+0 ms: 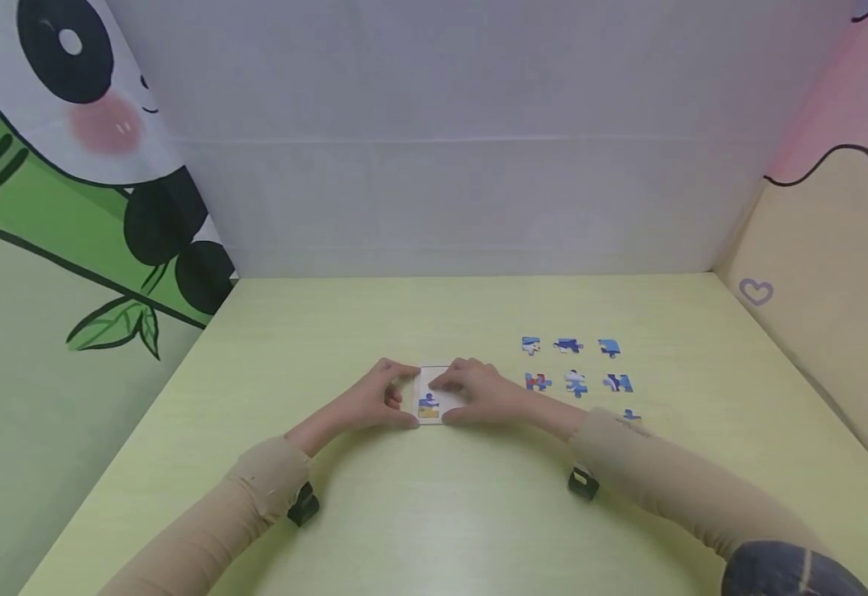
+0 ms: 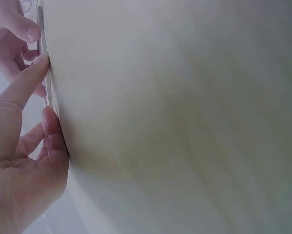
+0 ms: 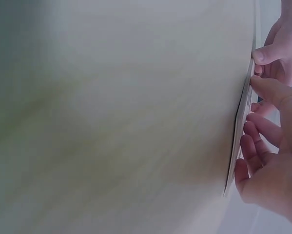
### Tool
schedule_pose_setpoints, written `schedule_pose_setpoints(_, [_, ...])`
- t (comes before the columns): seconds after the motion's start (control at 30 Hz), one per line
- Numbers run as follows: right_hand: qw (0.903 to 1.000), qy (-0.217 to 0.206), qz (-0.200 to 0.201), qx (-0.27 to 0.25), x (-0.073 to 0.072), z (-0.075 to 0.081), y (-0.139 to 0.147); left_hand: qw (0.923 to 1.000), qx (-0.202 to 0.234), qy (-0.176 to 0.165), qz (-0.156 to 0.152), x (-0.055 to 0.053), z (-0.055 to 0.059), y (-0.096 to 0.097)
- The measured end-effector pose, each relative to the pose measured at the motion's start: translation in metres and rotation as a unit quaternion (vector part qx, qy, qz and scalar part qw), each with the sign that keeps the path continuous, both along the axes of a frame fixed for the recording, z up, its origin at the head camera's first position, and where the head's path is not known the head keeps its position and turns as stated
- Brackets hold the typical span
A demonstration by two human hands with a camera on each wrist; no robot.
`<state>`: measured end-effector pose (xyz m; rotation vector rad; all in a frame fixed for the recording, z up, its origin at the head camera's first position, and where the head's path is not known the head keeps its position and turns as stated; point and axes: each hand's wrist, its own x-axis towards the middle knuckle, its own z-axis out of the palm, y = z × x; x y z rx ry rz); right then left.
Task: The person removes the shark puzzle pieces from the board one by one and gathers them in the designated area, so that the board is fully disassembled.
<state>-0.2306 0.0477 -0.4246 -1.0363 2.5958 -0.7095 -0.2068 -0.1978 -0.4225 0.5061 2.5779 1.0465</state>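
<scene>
A small white puzzle board lies flat on the table between both hands. Two joined jigsaw pieces, one blue over one yellow, sit in its lower left corner. My left hand holds the board by its left side, index fingertip at the top corner and thumb at the bottom one. Across the board's right part reaches my right hand, thumb near the front edge and fingertips on the white surface. White surface shows between that thumb and index finger. Both wrist views show the hands along the board's thin edge.
Several loose jigsaw pieces lie in rows right of the board; the right forearm partly covers the nearest one. A grey-white wall closes the table's back. Printed panels stand at both sides.
</scene>
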Motion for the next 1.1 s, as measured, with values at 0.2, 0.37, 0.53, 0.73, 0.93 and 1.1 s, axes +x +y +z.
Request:
schedule_pose_setpoints(0.2, [0.9996, -0.026, 0.002, -0.008, 0.000, 0.002, -0.007, 1.0000, -0.003, -0.001, -0.001, 0.000, 0.001, -0.001])
schedule_pose_setpoints(0.37, [0.9982, -0.046, -0.001, -0.038, 0.002, 0.004, -0.013, 1.0000, 0.001, 0.000, -0.003, 0.002, 0.002, -0.001])
schedule_pose_setpoints(0.53, [0.9974, -0.048, -0.017, -0.052, 0.007, 0.005, -0.017, 0.9999, 0.007, 0.003, -0.007, 0.003, 0.004, 0.000])
schedule_pose_setpoints(0.73, [0.9944, -0.070, -0.041, -0.068, 0.010, 0.008, -0.020, 1.0000, 0.005, 0.002, -0.006, 0.005, 0.006, 0.001])
schedule_pose_setpoints(0.93, [0.9941, -0.071, -0.038, -0.073, 0.008, 0.007, -0.020, 0.9999, -0.005, 0.009, -0.006, 0.006, 0.007, 0.001])
schedule_pose_setpoints(1.1, [0.9943, -0.061, -0.039, -0.079, 0.010, 0.008, -0.019, 0.9999, -0.003, 0.011, -0.006, 0.007, 0.007, 0.001])
